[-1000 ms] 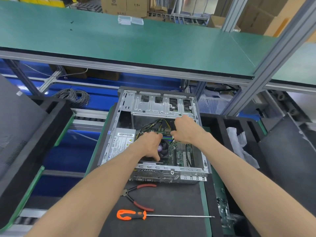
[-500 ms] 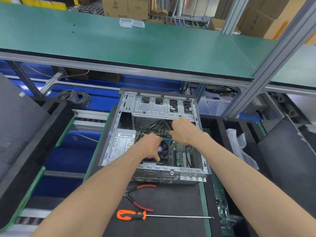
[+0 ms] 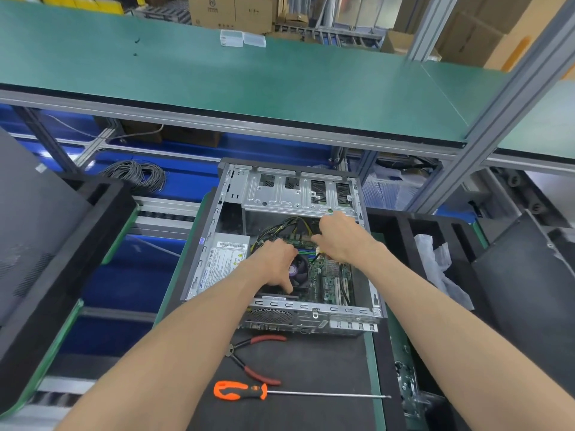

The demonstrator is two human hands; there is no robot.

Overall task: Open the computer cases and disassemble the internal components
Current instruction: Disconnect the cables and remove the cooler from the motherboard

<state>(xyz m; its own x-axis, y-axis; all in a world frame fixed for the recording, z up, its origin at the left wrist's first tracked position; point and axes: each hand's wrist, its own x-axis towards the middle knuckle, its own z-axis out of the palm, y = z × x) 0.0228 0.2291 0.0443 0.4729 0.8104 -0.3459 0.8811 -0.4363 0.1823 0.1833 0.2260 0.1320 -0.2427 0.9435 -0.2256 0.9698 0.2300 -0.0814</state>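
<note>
An open desktop computer case (image 3: 298,194) lies on its side on the black mat, with its power supply (image 3: 224,259) at the left and its green motherboard (image 3: 329,281) at the right. My left hand (image 3: 275,262) grips the CPU cooler fan (image 3: 300,275), thumb on its near edge and fingers over its far edge. My right hand (image 3: 339,237) reaches in just below the drive cage. Its curled fingers pinch at the plug of the yellow-and-black power cables (image 3: 289,225), and the fingertips are hidden.
Red-handled pliers (image 3: 252,359) and an orange screwdriver (image 3: 239,391) lie on the mat in front of the case. Black foam trays (image 3: 77,237) flank it, the right one holding a plastic bag (image 3: 435,262). A green shelf (image 3: 249,82) overhangs behind, and a cable coil (image 3: 137,175) lies at the back left.
My right hand has shifted slightly back toward the drive cage, fingers still at the cables. My left hand stays on the cooler fan.
</note>
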